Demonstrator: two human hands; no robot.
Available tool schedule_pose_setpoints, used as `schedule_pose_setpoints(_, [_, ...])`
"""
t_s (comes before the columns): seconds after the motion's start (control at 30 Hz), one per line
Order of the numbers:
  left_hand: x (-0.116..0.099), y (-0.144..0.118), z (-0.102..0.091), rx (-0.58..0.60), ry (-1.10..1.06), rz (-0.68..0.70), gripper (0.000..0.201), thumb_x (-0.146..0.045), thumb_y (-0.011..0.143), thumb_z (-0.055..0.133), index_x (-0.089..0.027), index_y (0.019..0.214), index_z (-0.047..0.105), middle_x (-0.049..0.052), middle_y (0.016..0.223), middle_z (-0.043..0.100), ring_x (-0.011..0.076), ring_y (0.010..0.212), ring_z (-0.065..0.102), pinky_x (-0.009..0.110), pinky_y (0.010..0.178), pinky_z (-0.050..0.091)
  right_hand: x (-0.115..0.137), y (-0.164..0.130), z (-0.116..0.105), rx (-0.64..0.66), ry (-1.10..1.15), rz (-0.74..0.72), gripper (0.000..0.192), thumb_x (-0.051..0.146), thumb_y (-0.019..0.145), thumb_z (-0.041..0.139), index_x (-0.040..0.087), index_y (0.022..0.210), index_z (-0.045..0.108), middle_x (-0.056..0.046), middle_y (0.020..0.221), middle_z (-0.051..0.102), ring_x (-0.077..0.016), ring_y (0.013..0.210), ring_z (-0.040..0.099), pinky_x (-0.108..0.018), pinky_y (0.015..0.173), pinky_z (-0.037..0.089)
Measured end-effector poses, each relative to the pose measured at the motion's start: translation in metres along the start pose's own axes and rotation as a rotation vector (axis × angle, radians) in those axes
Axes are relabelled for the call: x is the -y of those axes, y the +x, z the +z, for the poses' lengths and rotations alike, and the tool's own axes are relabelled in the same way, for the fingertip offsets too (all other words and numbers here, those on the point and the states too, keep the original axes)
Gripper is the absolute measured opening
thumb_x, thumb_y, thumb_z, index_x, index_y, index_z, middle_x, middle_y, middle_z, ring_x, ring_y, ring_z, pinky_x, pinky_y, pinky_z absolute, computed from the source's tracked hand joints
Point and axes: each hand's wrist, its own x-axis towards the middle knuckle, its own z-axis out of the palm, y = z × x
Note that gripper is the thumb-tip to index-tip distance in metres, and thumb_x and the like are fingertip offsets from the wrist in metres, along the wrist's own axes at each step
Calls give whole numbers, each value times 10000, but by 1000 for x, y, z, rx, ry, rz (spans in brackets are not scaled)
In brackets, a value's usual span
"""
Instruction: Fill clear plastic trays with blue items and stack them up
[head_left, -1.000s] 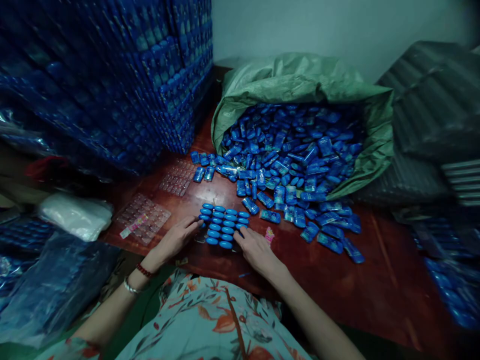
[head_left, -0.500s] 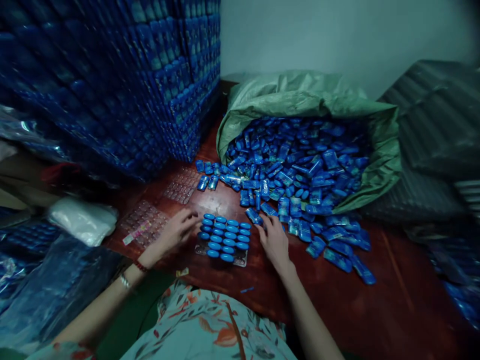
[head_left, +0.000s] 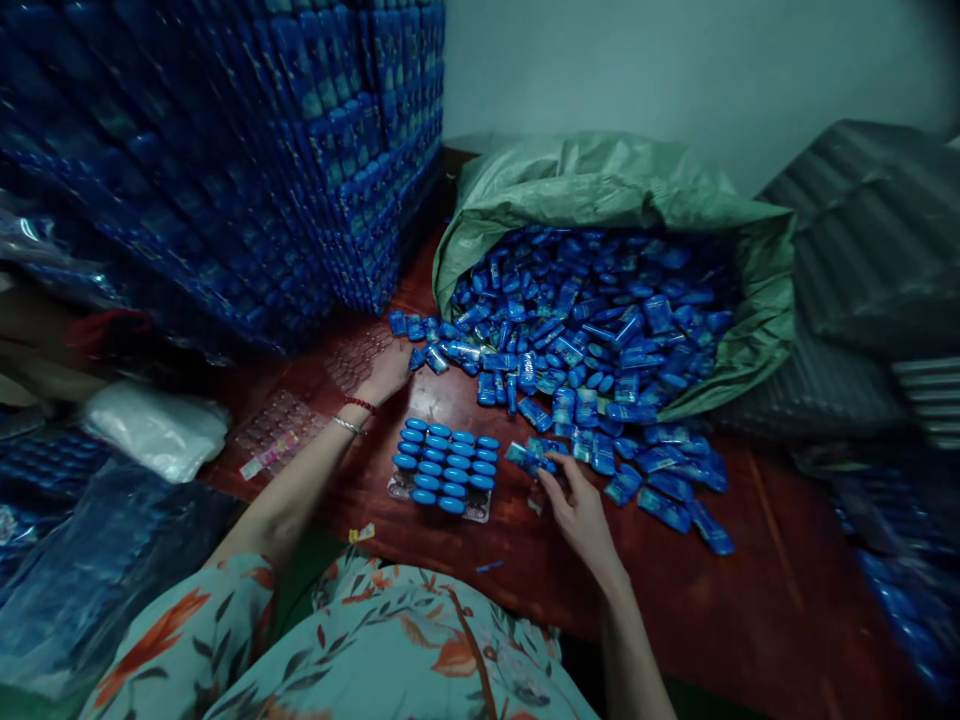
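Note:
My left hand (head_left: 386, 372) reaches forward on the left, its fingertips at a small blue packet (head_left: 416, 358); the fingers are blurred, and I cannot tell if they grip it. On the right, the thumb and fingers of my right hand (head_left: 581, 508) are pinched at a small shiny blue packet (head_left: 534, 457) near other packets. Between the hands lies a clear plastic tray (head_left: 478, 508) bearing rows of glossy blue oval pieces (head_left: 452, 462). Clear moulded trays (head_left: 274, 430) lie left of my forearm.
A green woven sack (head_left: 765, 300) lies open at the back, blue packets (head_left: 600, 320) spilling onto the red-brown table (head_left: 750, 600). Tall stacks of blue packs (head_left: 300, 150) stand at left. Grey ridged stacks (head_left: 862, 230) are at right. A white plastic bag (head_left: 154, 425) lies left.
My left hand has moved forward from beside the filled tray to the packets at the back. My right hand has drawn slightly back and right, and the packets by its fingers have shifted.

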Motion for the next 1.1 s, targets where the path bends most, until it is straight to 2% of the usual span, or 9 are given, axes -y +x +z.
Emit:
schedule_pose_setpoints(0.1, [5, -18, 0, -36, -23, 114, 305, -90, 813, 481, -156, 1106, 533, 154, 1132, 510, 285, 1064, 514, 363, 796, 469, 7, -22, -8, 163, 94, 12, 231, 390, 898, 470, 221, 1025, 565, -65, 975, 629, -175, 716, 631, -296, 596, 545])
schedule_pose_setpoints(0.17, [9, -26, 0, -58, -59, 205, 284, -76, 798, 485, -179, 1054, 553, 122, 1090, 537, 259, 1057, 515, 345, 823, 460, 13, -28, 0, 210, 34, -59, 190, 344, 904, 464, 224, 1006, 571, -72, 1003, 612, -177, 752, 620, -313, 648, 548])
schedule_pose_setpoints(0.33, [19, -41, -2, -104, -217, 263, 168, -156, 819, 515, -173, 977, 570, 85, 982, 614, 211, 934, 584, 322, 816, 466, 26, -30, 40, 148, -227, -274, 206, 200, 914, 400, 190, 1051, 554, -77, 895, 596, -216, 851, 588, -380, 758, 517])
schedule_pose_setpoints(0.4, [23, -55, -4, -222, -478, 190, 162, -208, 838, 504, -164, 984, 562, 64, 937, 637, 177, 854, 607, 300, 779, 481, 24, -32, 49, 109, -287, -309, 231, 186, 915, 387, 176, 1073, 555, -87, 883, 599, -221, 831, 589, -378, 727, 520])
schedule_pose_setpoints(0.5, [26, -94, -4, -424, -883, -49, 165, -289, 824, 548, -161, 929, 542, 8, 763, 625, 122, 637, 587, 243, 629, 482, 14, -36, 54, 43, -200, -348, 222, 183, 911, 415, 197, 1083, 553, -77, 914, 620, -206, 856, 608, -355, 757, 525])
schedule_pose_setpoints(0.67, [16, -182, 10, -583, -1054, -316, 163, -304, 809, 582, -189, 889, 499, -39, 663, 602, 100, 546, 570, 222, 568, 477, 1, -37, 56, 34, -137, -399, 221, 162, 907, 417, 219, 1075, 550, -64, 927, 632, -193, 871, 623, -335, 774, 524])
schedule_pose_setpoints(0.77, [3, -212, 28, -496, -957, -259, 110, -273, 836, 540, -197, 915, 532, 8, 783, 643, 141, 702, 627, 281, 686, 519, 9, -34, 56, 156, -326, -443, 288, 108, 903, 367, 190, 1122, 535, -85, 931, 616, -199, 866, 609, -327, 750, 516])
schedule_pose_setpoints(0.9, [-3, -215, 42, -301, -768, 19, 162, -225, 881, 444, -203, 975, 574, 48, 897, 639, 165, 829, 618, 304, 776, 515, 39, -28, 53, 314, -644, -403, 364, -7, 836, 355, 174, 1085, 549, -90, 950, 606, -207, 874, 594, -325, 745, 497])
schedule_pose_setpoints(1.1, [8, -192, 24, -114, -574, 309, 299, -97, 876, 354, -189, 1067, 565, 61, 876, 601, 158, 786, 584, 267, 719, 495, 87, -9, 54, 565, -870, -393, 253, 19, 834, 434, 189, 949, 582, -86, 912, 625, -221, 828, 605, -300, 674, 464])
